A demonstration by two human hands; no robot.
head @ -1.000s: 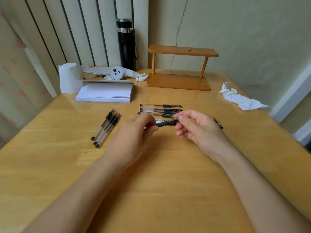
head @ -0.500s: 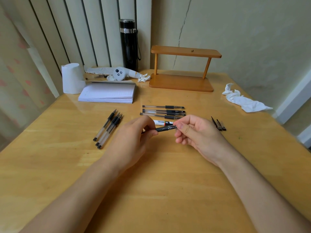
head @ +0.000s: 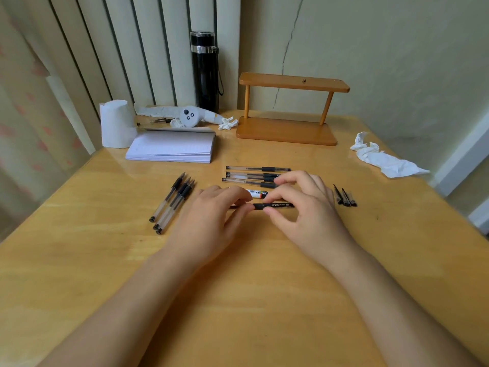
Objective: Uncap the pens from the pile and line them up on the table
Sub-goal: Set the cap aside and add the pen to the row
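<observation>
A black pen (head: 275,205) lies level between both hands at the table's middle. My left hand (head: 211,221) pinches its left end and my right hand (head: 304,207) pinches it near the middle with thumb and forefinger. Just behind the hands is the pile of capped pens (head: 254,176), lying crosswise, with a white-barrelled pen (head: 258,193) at its front. Three uncapped pens (head: 172,202) lie side by side to the left, tips pointing away. Loose black caps (head: 345,197) lie to the right.
A stack of paper (head: 172,148), a white paper roll (head: 115,123), a black flask (head: 205,72) and a wooden stand (head: 288,109) sit at the back of the wooden table (head: 238,300). A crumpled white tissue (head: 381,157) lies at the right.
Both hands have lowered with the black pen toward the table. My right hand's fingers have spread and shifted along the pen's barrel.
</observation>
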